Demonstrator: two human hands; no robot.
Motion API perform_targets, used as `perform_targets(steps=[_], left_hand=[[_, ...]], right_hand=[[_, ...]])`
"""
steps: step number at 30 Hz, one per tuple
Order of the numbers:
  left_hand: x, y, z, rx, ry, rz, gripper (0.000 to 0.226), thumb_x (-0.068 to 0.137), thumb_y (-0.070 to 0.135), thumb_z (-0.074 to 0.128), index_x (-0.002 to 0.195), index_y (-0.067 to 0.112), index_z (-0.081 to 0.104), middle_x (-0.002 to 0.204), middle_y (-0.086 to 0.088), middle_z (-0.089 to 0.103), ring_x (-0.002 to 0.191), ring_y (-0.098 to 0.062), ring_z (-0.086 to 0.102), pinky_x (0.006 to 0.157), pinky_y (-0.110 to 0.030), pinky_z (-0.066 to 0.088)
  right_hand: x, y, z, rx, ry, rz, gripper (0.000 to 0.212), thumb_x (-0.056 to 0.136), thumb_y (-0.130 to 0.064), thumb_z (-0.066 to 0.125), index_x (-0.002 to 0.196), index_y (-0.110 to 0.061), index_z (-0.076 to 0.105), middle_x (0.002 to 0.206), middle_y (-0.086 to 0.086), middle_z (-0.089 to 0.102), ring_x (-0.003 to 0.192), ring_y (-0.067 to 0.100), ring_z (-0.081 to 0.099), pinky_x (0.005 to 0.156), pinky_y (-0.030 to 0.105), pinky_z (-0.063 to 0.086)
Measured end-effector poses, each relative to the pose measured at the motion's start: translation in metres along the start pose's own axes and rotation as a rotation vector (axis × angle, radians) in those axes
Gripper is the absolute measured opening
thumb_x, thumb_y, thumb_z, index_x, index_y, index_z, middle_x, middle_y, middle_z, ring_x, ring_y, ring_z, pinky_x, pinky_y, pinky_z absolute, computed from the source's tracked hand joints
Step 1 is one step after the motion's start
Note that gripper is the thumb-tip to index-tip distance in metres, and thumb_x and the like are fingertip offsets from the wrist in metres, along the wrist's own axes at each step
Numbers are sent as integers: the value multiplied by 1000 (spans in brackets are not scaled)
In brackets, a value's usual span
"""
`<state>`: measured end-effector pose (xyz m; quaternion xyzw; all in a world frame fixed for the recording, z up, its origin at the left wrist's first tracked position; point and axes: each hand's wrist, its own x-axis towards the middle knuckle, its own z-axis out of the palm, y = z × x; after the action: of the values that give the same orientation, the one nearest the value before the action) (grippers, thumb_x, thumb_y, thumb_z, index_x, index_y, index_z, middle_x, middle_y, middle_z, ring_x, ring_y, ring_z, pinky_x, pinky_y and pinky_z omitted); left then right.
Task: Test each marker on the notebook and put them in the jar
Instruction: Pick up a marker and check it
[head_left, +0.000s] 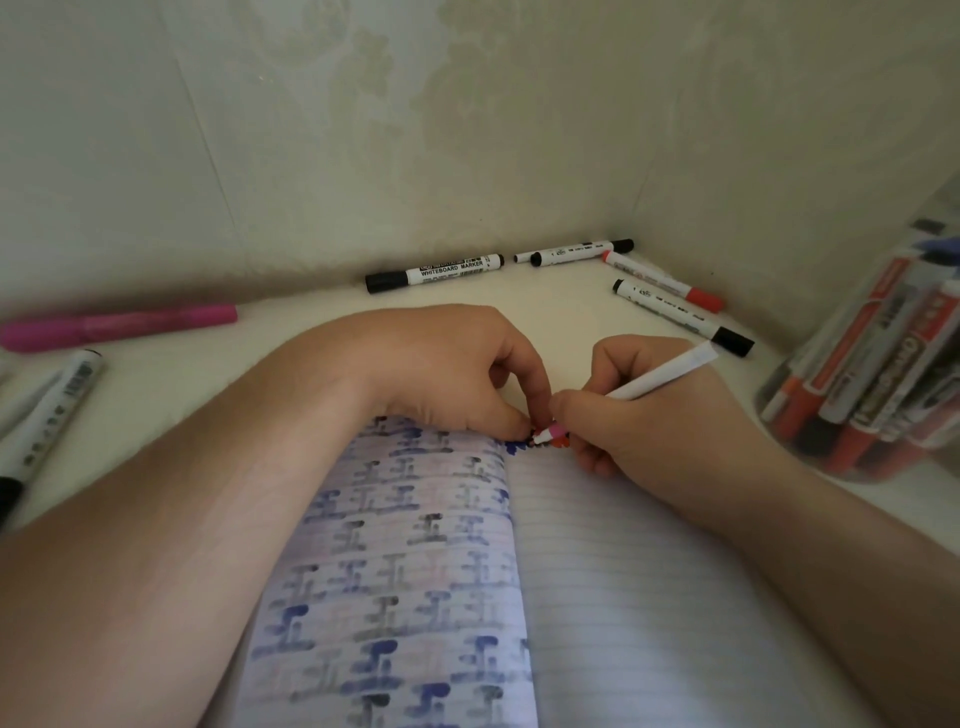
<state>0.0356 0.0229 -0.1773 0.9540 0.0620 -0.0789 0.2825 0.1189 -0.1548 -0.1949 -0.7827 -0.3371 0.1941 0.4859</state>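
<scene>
**Marker tip at top edge of notebook, both hands crowded together**

Right hand (660, 415) has its grip clamped on a white marker (660, 375), tip down at the notebook (623, 597) top edge, centre frame. Left hand (457, 369) rests just beside it, fingers curled, fingertips (522, 427) pinching close at the tip; what they hold is too small to tell. Open room only in a narrow desk (561, 306) strip between hands and wall (467, 130).

Loose on the desk:
- one large black-capped whiteboard marker (434, 271) along the wall, upper centre
- three slim markers (654, 283) in the upper-right corner, one of them red-capped
- one pink marker (119, 327) and one black-ended marker (49, 415) at left edge

Clear jar (872, 374) at right edge, packed with markers, count unclear.

Desk pale cream, set in a corner; walls pale, faintly patterned. Left page covered in blue and grey marks, right page lined.
</scene>
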Motion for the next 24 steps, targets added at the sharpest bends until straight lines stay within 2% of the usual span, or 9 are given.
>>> perform_targets(steps=[5,9,15,21,24], left_hand=[[-1,1,1,2,5,-19,12,83,41,80,91,48,75,53,24,47,51,0,45,45,-14,29],[-1,0,2,-6,13,-25,12,82,42,81,90,49,74,56,22,46,52,-1,44,46,-15,30],[-2,1,0,-16,6,-30,12,82,42,80,89,50,74,54,23,46,52,0,44,46,-14,30],[-2,2,1,-18,9,-22,11,83,41,80,90,48,75,55,21,45,52,-1,43,48,-16,30],[-3,2,1,-20,4,-21,11,84,40,80,91,47,75,54,18,43,51,-2,41,49,-18,30]], right_hand=[[0,0,0,-44,-21,-11,34,83,-9,79,61,-7,53,55,11,69,46,17,61,46,28,45],[-2,-1,1,-105,-10,-40,32,83,-9,78,64,-2,53,52,11,67,37,7,53,38,19,36],[-1,1,-1,-44,-27,-33,32,83,-7,78,62,-4,54,53,11,67,43,16,57,41,24,40],[-2,1,1,-82,-20,-51,30,81,-4,75,63,-1,52,50,12,65,38,8,53,38,19,36],[0,2,0,-41,-15,-36,30,80,-3,75,62,-4,52,51,12,64,40,13,54,39,20,37]])
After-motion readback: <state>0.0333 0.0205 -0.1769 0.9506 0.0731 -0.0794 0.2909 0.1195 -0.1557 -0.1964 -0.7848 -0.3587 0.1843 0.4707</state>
